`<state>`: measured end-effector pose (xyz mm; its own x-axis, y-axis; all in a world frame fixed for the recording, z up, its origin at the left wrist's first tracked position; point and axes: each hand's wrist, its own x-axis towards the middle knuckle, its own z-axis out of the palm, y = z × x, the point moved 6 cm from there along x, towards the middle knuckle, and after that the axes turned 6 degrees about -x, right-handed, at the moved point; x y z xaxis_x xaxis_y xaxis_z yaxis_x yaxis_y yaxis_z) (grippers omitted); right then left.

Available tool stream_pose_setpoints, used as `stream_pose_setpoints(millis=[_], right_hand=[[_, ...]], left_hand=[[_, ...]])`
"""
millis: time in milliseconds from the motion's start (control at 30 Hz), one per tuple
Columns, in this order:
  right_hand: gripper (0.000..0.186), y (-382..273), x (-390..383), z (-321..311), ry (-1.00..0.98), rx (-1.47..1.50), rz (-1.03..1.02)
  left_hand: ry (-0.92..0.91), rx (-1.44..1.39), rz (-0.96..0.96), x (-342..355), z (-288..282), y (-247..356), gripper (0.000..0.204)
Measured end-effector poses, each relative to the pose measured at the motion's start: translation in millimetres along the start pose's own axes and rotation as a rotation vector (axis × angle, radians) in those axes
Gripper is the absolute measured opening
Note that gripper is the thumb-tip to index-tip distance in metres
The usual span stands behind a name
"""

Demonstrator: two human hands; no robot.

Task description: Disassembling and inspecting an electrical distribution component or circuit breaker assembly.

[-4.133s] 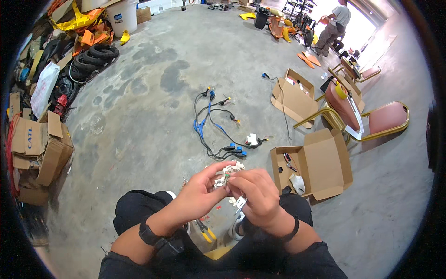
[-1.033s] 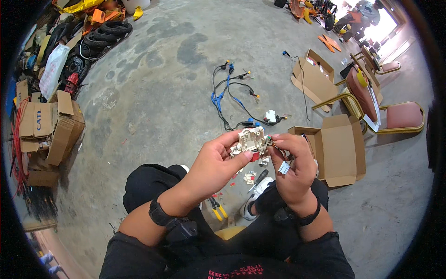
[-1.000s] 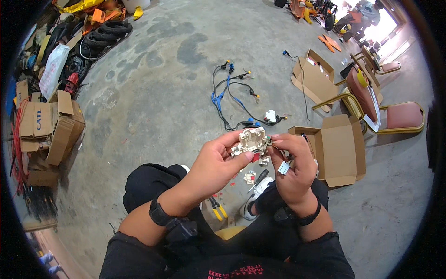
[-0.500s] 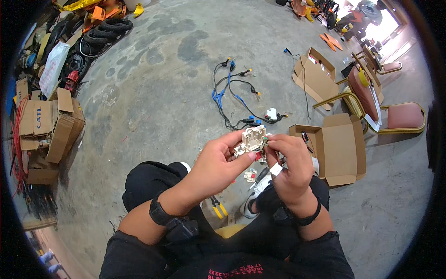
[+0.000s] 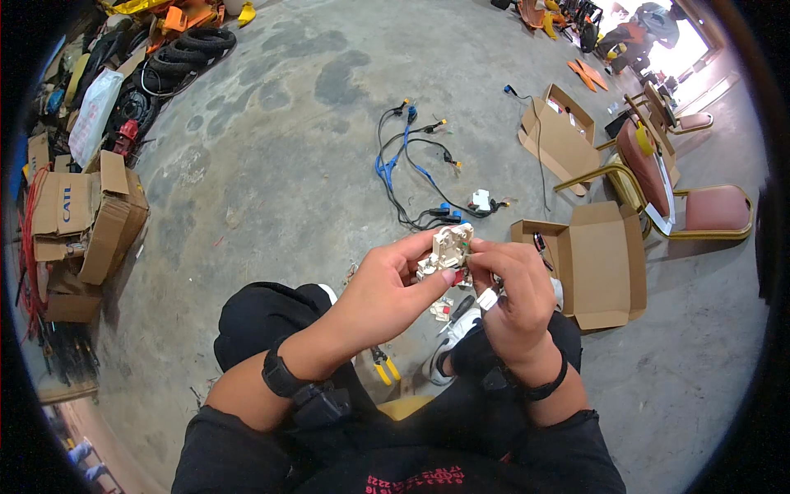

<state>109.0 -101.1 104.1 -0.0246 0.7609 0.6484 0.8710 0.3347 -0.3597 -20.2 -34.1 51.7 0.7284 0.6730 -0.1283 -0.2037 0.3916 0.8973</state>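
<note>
My left hand [image 5: 374, 292] holds an opened cream plastic housing [image 5: 452, 244], which looks like a circuit breaker case, between thumb and fingers. A red piece [image 5: 457, 277] shows by the thumb tip. At the housing's right edge, my right hand [image 5: 517, 288] pinches with thumb and forefinger, close to a small green part [image 5: 467, 244]; the fingertips partly hide what they grip. A white plastic piece [image 5: 487, 299] is tucked in the curled lower fingers of that hand. Below the hands, small cream and red parts [image 5: 442, 309] lie on the floor beside a dark-handled screwdriver [image 5: 462, 308].
Yellow-handled pliers [image 5: 384, 367] lie between my feet. Ahead are a black and blue cable harness [image 5: 384, 169] and a white block [image 5: 480, 200]. An open cardboard box [image 5: 607, 263] and chairs [image 5: 716, 207] stand right; cartons [image 5: 99, 218] and tyres [image 5: 189, 58] are left.
The right fingertips have shifted slightly against the housing's edge, and the green part shows less. The housing is turned a little; the left hand keeps its hold.
</note>
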Motion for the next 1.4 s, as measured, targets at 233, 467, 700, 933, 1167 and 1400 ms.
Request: stream_pose_setpoints(millis=[233,467,700,933,1167,1400], right_hand=[[0.034,-3.1,0.2,-0.5,-0.026,0.018,-0.046],[0.030,0.8,0.4,1.9,-0.020,0.037,-0.009],[0.029,-2.8,-0.2,-3.8,-0.006,-0.038,-0.038],[0.030,-4.5,-1.1,-4.4,-0.022,0.028,-0.054],[0.030,-2.2,-1.9,0.3,-0.038,0.032,-0.048],[0.027,-1.3,-4.1,1.6,-0.054,0.034,-0.039]], left_hand=[[0.002,0.008,-0.014,0.0,-1.4,-2.8,0.044],[0.012,0.012,-0.001,1.6,-3.8,-3.6,0.041],[0.070,0.009,-0.026,3.6,-6.1,-11.6,0.035],[0.082,-0.171,-0.050,-0.2,1.2,-1.6,0.030],[0.106,-0.131,-0.046,-0.1,-3.7,-6.7,0.032],[0.124,-0.111,-0.048,1.6,-3.5,-6.3,0.033]])
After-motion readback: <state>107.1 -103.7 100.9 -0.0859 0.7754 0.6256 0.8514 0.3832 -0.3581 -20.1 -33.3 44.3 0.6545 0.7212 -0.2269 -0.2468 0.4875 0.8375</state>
